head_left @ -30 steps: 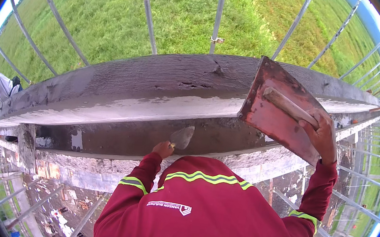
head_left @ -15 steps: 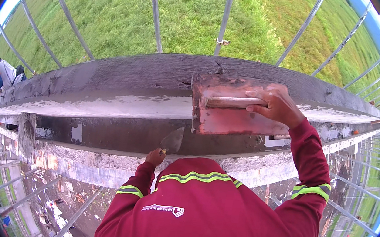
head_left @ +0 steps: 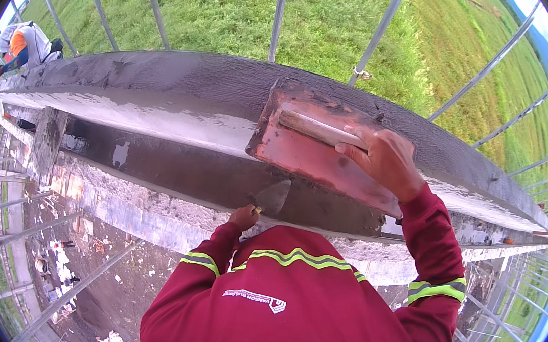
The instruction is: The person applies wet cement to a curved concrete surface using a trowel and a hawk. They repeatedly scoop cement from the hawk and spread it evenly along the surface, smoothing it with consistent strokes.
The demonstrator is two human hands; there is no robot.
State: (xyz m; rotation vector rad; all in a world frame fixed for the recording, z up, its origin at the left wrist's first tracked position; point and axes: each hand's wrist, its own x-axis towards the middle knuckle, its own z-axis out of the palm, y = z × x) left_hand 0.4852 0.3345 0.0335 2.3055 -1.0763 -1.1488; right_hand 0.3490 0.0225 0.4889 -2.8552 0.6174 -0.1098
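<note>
Up against the grey beam point(head_left: 196, 81), float's point(head_left: 328, 170) shifted left from a second ago, so it's covering a different patch; right fingers point(head_left: 353, 154) wrapped round its handle point(head_left: 309, 126), left fingers point(head_left: 245, 216) gripping a trowel point(head_left: 275, 197).

1. Between two and three o'clock: the right hand point(head_left: 387, 160) covers one end of a wooden handle point(head_left: 313, 127). The red float point(head_left: 329, 160) hides its own far face; whether it touches the concrete beam point(head_left: 190, 80) cannot be told.
2. Seven o'clock: the left hand point(head_left: 243, 217) hides most of the grip of the trowel point(head_left: 275, 197).
3. Six o'clock: the maroon top point(head_left: 293, 295) is cut off below.
4. Ten o'clock: a co-worker point(head_left: 34, 48), too small for detail.
5. Eight o'clock: pale debris point(head_left: 62, 270), unidentifiable.
6. Twelve o'clock: metal poles point(head_left: 279, 16), cut off above.
</note>
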